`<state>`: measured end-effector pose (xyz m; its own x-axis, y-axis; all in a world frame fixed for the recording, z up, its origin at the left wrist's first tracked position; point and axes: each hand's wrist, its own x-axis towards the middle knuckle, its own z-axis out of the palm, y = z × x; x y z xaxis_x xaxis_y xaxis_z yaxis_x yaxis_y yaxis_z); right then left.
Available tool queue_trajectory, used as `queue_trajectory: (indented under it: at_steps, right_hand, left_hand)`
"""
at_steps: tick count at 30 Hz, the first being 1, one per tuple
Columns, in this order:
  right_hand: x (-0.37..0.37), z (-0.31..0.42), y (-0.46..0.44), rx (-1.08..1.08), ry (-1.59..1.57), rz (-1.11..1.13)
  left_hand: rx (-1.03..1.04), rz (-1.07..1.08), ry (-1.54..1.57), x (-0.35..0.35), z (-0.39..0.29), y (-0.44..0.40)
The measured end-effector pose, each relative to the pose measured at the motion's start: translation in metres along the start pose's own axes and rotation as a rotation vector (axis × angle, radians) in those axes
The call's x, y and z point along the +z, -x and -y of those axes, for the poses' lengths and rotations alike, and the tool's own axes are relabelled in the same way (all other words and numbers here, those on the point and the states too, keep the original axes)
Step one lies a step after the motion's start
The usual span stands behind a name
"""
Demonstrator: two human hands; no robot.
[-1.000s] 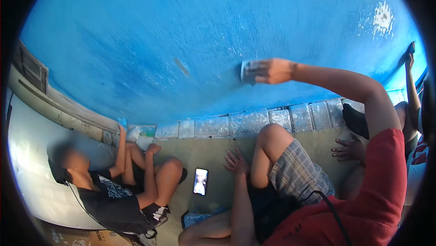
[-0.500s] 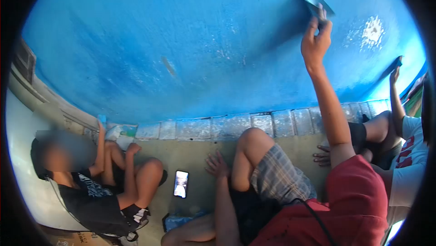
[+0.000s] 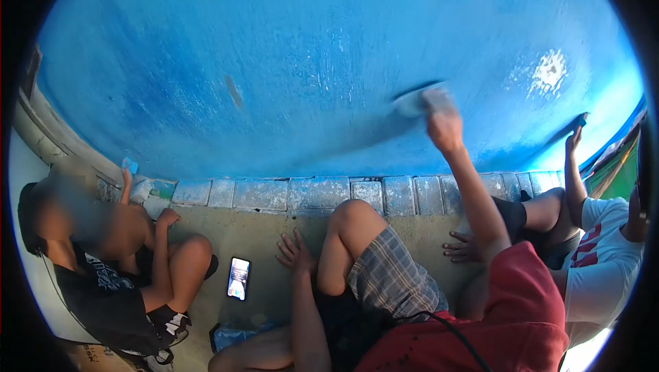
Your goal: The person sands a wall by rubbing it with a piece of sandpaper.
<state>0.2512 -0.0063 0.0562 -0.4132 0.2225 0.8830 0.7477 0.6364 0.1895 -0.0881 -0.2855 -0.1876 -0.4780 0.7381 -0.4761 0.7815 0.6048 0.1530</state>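
Note:
My right hand (image 3: 445, 121), blurred by motion, is closed on a thin, curved blue-grey sheet that looks like sandpaper (image 3: 412, 102). The sheet is against or very near the painted blue wall (image 3: 274, 36), right of the middle. A long shadow from it falls down and left across the paint. Low on the floor (image 3: 264, 235), my left hand (image 3: 296, 252) lies with its fingers spread, beside my bent knee. Nothing is in it. A lit phone (image 3: 238, 279) lies on the floor to its left.
A person in black (image 3: 103, 296) sits at the left, holding a light blue piece (image 3: 130, 165) to the wall's foot. At the right, a person in white (image 3: 607, 262) holds a small dark pad (image 3: 582, 120) against the wall. Grey blocks (image 3: 261, 195) line the wall's base.
My right hand has swept down and left along the wall with the sandpaper. My left hand stays flat on the floor. The whole view has shifted slightly.

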Motion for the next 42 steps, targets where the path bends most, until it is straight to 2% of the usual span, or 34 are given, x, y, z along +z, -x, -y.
queue_trajectory:
  at_steps: [2, 3, 6, 7, 10, 12, 14, 16, 18, 21, 25, 29, 31, 34, 36, 37, 40, 42]
  right_hand:
    - [0.003, 0.011, -0.018, 0.591, 0.031, -0.468]
    - [0.005, 0.029, -0.025, 0.929, -0.234, -0.622]
    - [0.014, 0.041, -0.017, 0.050, 0.012, 0.188]
    - [0.015, 0.055, -0.019, -0.127, -0.064, 0.080]
    - [0.019, 0.108, -0.039, 0.285, -0.160, -0.234]
    - [0.025, 0.154, -0.025, 0.862, -0.814, -0.002]
    - [0.034, 0.201, -0.022, 1.070, -1.393, 0.196]
    - [0.064, 0.243, 0.007, 1.366, -1.801, 0.448]
    - [0.056, 0.285, 0.005, 1.788, -2.005, 0.551]
    - [0.097, 0.305, 0.069, 2.031, -2.107, 0.754]
    - [0.121, 0.293, 0.078, 1.987, -1.866, 0.779]
    - [0.144, 0.288, 0.096, 2.076, -2.011, 0.719]
    - [0.120, 0.291, 0.069, 2.066, -1.981, 0.626]
    - [0.140, 0.294, 0.091, 2.084, -1.943, 0.656]
    - [0.153, 0.293, 0.103, 2.080, -1.882, 0.679]
    - [0.145, 0.293, 0.096, 2.085, -1.888, 0.657]
    - [0.128, 0.294, 0.081, 2.118, -1.882, 0.660]
    - [0.130, 0.294, 0.085, 2.132, -1.851, 0.677]
  left_hand:
    - [0.004, -0.005, 0.031, 0.004, -0.006, 0.000]
    - [0.010, 0.000, 0.035, 0.003, -0.004, 0.001]
    - [-0.002, -0.026, 0.009, 0.026, 0.011, -0.016]
    - [-0.015, -0.046, 0.006, 0.035, 0.012, -0.027]
    - [0.011, 0.040, 0.008, -0.006, -0.001, 0.002]
    - [0.008, 0.020, 0.023, 0.003, 0.003, 0.000]
    - [0.011, 0.008, 0.037, 0.000, 0.000, -0.001]
    - [0.017, 0.023, 0.041, -0.007, -0.002, 0.006]
    - [0.024, -0.012, 0.033, 0.007, 0.002, -0.003]
    - [0.008, 0.009, -0.010, 0.000, 0.003, -0.007]
    - [0.020, -0.022, 0.010, 0.008, 0.002, -0.005]
    - [0.006, 0.007, 0.005, -0.001, -0.001, -0.002]
    - [-0.002, 0.033, -0.015, -0.002, -0.002, 0.000]
    - [0.040, -0.053, 0.059, 0.013, 0.005, -0.008]
    - [0.023, -0.013, 0.069, -0.004, -0.003, -0.001]
    - [0.010, 0.015, 0.073, -0.004, -0.003, 0.002]
    - [0.017, -0.101, 0.003, 0.022, 0.006, -0.015]
    - [-0.012, -0.027, 0.001, 0.013, 0.000, -0.006]
